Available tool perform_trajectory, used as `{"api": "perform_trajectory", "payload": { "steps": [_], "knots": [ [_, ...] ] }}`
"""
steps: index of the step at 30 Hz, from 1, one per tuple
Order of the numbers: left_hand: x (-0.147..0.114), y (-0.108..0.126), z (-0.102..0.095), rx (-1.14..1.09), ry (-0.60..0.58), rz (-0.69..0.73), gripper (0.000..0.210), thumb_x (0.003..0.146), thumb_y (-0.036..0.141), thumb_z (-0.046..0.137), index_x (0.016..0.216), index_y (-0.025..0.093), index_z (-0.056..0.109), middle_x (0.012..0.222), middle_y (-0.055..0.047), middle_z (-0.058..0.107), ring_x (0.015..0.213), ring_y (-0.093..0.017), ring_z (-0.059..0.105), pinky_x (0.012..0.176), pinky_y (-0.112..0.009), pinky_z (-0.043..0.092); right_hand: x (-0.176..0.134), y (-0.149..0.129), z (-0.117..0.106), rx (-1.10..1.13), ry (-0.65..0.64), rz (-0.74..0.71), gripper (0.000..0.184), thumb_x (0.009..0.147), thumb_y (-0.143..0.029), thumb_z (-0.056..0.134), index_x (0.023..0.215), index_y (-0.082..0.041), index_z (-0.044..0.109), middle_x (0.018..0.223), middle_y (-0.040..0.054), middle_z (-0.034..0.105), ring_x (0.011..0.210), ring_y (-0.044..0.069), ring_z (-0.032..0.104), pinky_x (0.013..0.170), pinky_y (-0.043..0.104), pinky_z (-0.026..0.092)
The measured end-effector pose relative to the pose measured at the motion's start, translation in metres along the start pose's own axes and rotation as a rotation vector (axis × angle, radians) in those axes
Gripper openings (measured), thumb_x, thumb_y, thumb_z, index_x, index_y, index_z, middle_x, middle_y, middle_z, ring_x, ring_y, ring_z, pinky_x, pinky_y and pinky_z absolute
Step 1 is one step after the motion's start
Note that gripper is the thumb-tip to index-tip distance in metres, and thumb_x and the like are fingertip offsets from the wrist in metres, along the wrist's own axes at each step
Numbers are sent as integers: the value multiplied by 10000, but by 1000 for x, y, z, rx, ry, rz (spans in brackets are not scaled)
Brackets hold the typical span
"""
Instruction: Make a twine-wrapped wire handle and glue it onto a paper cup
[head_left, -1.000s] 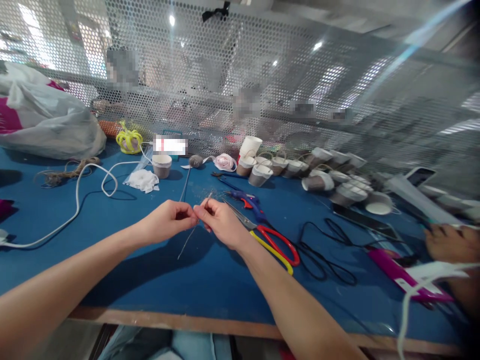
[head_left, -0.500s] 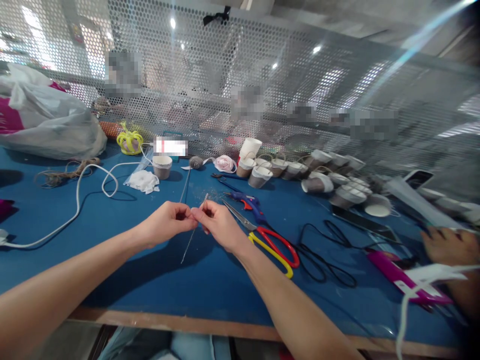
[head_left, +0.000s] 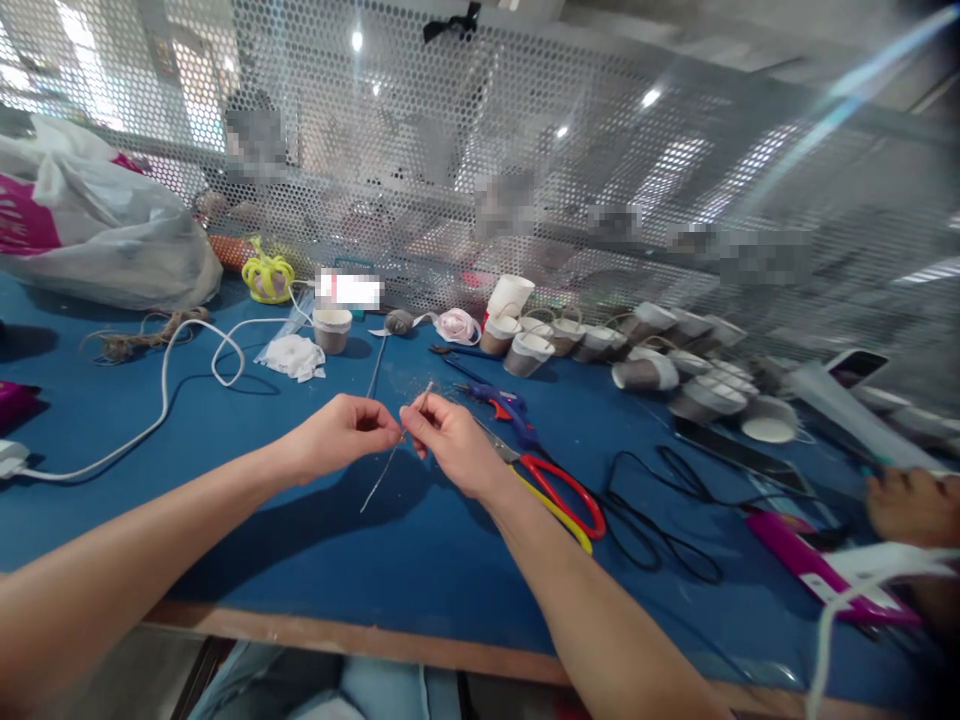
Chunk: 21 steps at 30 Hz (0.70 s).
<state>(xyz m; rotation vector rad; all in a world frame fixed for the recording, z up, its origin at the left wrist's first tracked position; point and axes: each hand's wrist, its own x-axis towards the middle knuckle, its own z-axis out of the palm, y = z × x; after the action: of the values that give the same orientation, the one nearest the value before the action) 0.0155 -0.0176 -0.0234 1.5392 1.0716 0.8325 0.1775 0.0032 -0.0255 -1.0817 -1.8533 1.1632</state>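
My right hand (head_left: 456,445) pinches a thin, pale wire-like strand (head_left: 381,478) whose lower end slants down to the left over the blue table. Its upper tip pokes out above my fingers and looks thicker, as if wrapped. Close beside it, my left hand (head_left: 337,437) is closed at thumb and forefinger on a grey cord (head_left: 376,372). That cord runs back to a small grey ball of yarn (head_left: 398,322). Scissors (head_left: 566,490) with red and yellow handles lie beside my right wrist, their blades partly hidden by it.
A blue glue gun (head_left: 506,405) and pliers (head_left: 457,351) lie beyond my right hand. Several small handled cups (head_left: 529,353) stand along the perforated screen. White cloth (head_left: 294,357) and a white cable (head_left: 166,385) are to the left. Another person's hand (head_left: 913,507) is at far right.
My hands have drawn slightly apart, leaving a small gap between the fingertips. The strand remains in my right hand. The whole view has shifted a little.
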Motion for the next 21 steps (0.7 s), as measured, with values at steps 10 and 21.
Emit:
{"api": "perform_trajectory", "payload": {
  "steps": [10, 21],
  "knots": [
    [2, -5, 4, 13, 27, 4, 247, 688, 347, 556, 589, 132, 484, 528, 58, 365, 509, -57, 270, 475, -216, 192, -3, -8, 5, -197, 112, -12, 280, 771, -409, 526, 630, -174, 468, 489, -63, 434, 448, 77, 372, 471, 229, 301],
    [0, 1, 1, -178, -65, -95, 224, 623, 336, 635, 613, 130, 548, 522, 59, 426, 462, -44, 284, 447, -211, 193, -1, 0, 4, 112, -29, -6, 320, 749, -480, 530, 668, -176, 472, 557, -50, 442, 468, 74, 406, 478, 226, 340]
  ]
}}
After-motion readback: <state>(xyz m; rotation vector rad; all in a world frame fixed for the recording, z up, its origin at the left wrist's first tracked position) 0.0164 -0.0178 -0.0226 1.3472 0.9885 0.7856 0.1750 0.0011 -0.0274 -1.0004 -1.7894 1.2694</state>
